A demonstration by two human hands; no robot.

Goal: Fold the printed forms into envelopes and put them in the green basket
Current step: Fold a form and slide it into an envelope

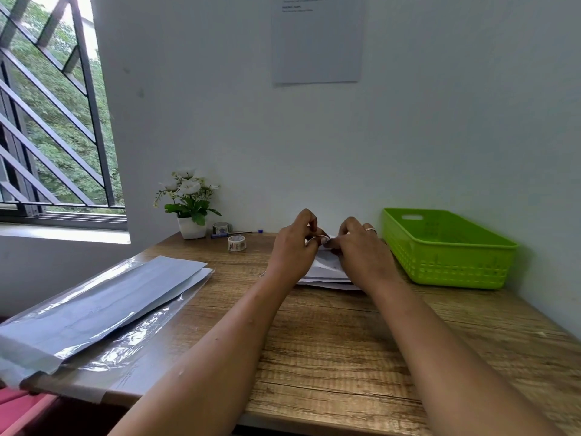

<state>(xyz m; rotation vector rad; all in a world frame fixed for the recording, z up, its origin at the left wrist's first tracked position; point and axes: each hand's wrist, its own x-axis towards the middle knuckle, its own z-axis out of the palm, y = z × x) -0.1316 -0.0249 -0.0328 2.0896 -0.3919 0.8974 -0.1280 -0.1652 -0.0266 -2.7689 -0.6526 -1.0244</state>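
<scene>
A white printed form (325, 270), partly folded, lies on the wooden table (330, 341) near the wall. My left hand (294, 247) pinches its far edge with curled fingers. My right hand (361, 250) pinches the same edge right beside it; a ring shows on one finger. Much of the paper is hidden under both hands. The green basket (446, 247) stands to the right of my right hand, and I see nothing inside it from here.
A plastic sleeve with a stack of sheets (103, 303) lies at the table's left edge. Two tape rolls (236, 242), a pen (232, 234) and a small flower pot (190, 212) stand at the back left. The wall is close behind.
</scene>
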